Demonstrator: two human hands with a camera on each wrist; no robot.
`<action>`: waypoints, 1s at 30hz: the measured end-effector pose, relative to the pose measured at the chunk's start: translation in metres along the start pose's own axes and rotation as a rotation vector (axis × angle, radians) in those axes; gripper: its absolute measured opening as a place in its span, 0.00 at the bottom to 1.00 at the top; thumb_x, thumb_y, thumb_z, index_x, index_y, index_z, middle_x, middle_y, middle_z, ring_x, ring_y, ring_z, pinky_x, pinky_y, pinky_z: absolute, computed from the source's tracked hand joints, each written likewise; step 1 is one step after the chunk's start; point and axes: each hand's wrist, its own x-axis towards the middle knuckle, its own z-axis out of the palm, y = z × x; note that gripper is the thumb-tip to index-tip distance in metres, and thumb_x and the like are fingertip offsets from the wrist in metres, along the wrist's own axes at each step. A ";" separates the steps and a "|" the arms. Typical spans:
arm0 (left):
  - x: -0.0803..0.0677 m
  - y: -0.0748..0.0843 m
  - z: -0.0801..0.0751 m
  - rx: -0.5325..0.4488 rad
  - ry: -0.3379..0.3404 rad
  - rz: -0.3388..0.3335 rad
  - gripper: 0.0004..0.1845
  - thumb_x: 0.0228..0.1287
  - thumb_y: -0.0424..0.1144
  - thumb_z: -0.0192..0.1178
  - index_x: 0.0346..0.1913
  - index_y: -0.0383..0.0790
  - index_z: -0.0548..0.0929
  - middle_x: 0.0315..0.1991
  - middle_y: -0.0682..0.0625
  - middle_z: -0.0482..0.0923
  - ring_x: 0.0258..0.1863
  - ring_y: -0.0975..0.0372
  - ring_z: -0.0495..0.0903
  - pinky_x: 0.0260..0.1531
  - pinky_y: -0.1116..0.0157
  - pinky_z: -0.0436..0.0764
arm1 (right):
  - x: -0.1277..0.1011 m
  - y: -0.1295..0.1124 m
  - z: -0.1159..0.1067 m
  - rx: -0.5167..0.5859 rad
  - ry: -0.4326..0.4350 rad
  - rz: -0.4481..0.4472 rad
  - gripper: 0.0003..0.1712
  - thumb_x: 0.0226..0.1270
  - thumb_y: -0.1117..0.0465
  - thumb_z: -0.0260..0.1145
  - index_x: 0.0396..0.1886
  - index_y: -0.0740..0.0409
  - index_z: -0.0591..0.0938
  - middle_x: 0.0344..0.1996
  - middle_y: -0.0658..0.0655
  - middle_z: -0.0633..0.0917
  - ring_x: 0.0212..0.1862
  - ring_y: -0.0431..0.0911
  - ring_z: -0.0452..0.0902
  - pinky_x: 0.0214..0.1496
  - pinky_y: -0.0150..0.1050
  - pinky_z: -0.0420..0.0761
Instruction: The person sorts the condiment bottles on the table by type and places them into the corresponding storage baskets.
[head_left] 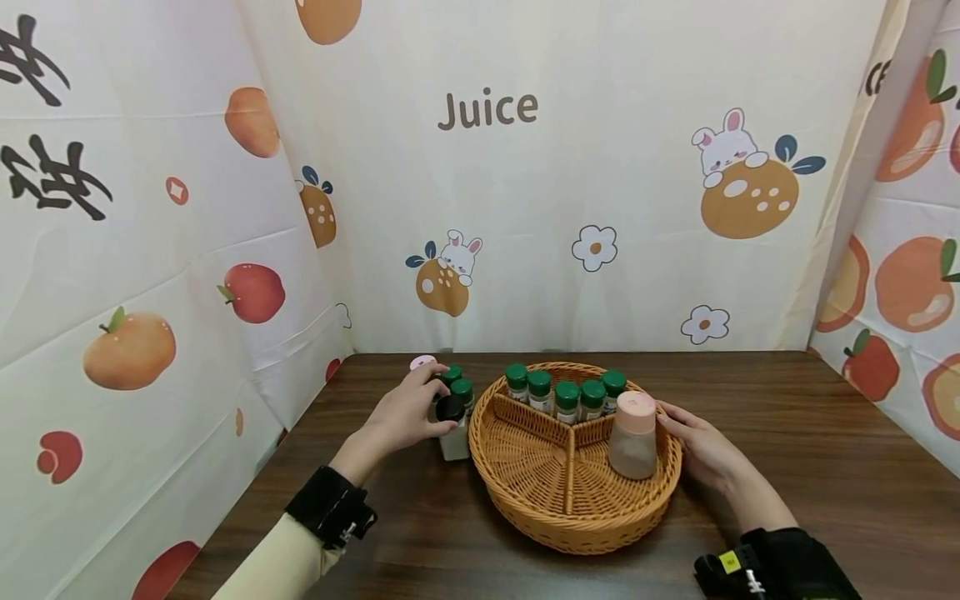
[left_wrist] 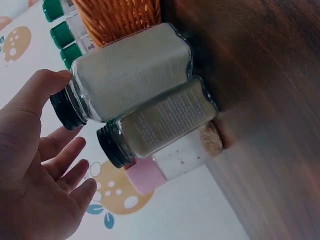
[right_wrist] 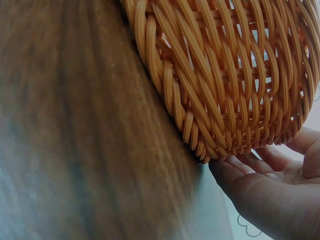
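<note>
We see a dark wooden table [head_left: 787, 433] carrying a round wicker basket [head_left: 540, 517] split into compartments; the far one holds a row of green-capped jars [head_left: 566, 392], likely so they stay upright, and a pink-lidded shaker [head_left: 633, 435] stands in the right one. Our right hand [head_left: 705, 450] rests open against the basket's rim, seemingly steadying it. Our left hand [head_left: 408, 412] reaches the black-capped jar [left_wrist: 132, 75] just beside the basket, its grip spread, thumb touching the cap, not yet closed.
</note>
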 end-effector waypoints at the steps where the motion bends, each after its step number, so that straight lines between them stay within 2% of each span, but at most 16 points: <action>1: -0.001 0.000 -0.001 -0.002 0.007 0.010 0.22 0.54 0.50 0.75 0.45 0.38 0.84 0.66 0.44 0.70 0.67 0.52 0.70 0.56 0.55 0.81 | 0.000 0.000 0.000 0.001 -0.001 -0.001 0.43 0.81 0.44 0.46 0.80 0.63 0.41 0.79 0.71 0.45 0.50 0.18 0.68 0.54 0.24 0.75; 6: -0.003 0.001 -0.008 -0.015 0.049 0.045 0.21 0.55 0.46 0.74 0.46 0.36 0.83 0.60 0.44 0.71 0.65 0.49 0.67 0.61 0.54 0.77 | 0.000 0.001 -0.001 0.003 -0.004 -0.004 0.44 0.81 0.44 0.46 0.80 0.63 0.40 0.79 0.71 0.45 0.49 0.17 0.68 0.54 0.24 0.76; 10: -0.005 0.002 -0.013 -0.031 0.054 0.049 0.21 0.55 0.44 0.73 0.47 0.35 0.82 0.60 0.43 0.71 0.66 0.47 0.67 0.62 0.52 0.76 | 0.000 0.002 -0.001 0.006 -0.007 -0.007 0.44 0.81 0.44 0.46 0.80 0.63 0.40 0.79 0.71 0.44 0.47 0.16 0.68 0.54 0.25 0.76; 12: -0.005 0.003 -0.015 -0.035 0.047 0.050 0.21 0.56 0.44 0.72 0.48 0.35 0.82 0.57 0.43 0.73 0.62 0.48 0.70 0.60 0.53 0.77 | 0.000 0.002 -0.001 0.009 -0.006 -0.007 0.44 0.81 0.44 0.46 0.80 0.63 0.40 0.79 0.71 0.45 0.47 0.16 0.68 0.54 0.25 0.76; 18: -0.004 0.007 -0.023 -0.126 -0.010 -0.001 0.21 0.58 0.42 0.70 0.52 0.39 0.78 0.46 0.48 0.83 0.45 0.59 0.82 0.45 0.60 0.83 | 0.000 0.002 -0.001 0.008 -0.007 -0.006 0.43 0.81 0.44 0.46 0.80 0.63 0.40 0.79 0.71 0.45 0.48 0.17 0.68 0.54 0.26 0.76; 23: -0.004 0.013 -0.029 -0.185 -0.016 -0.009 0.21 0.60 0.40 0.69 0.54 0.38 0.77 0.47 0.45 0.84 0.43 0.60 0.83 0.43 0.61 0.85 | 0.000 0.002 0.000 0.004 -0.004 -0.007 0.44 0.81 0.44 0.46 0.80 0.63 0.41 0.79 0.71 0.45 0.48 0.17 0.67 0.54 0.24 0.75; 30: -0.002 0.024 -0.041 -0.195 0.004 -0.014 0.22 0.60 0.39 0.69 0.55 0.36 0.77 0.47 0.45 0.82 0.41 0.60 0.81 0.41 0.62 0.84 | 0.000 0.002 0.000 0.011 -0.005 -0.006 0.44 0.81 0.44 0.46 0.80 0.63 0.41 0.79 0.71 0.45 0.49 0.18 0.67 0.54 0.24 0.75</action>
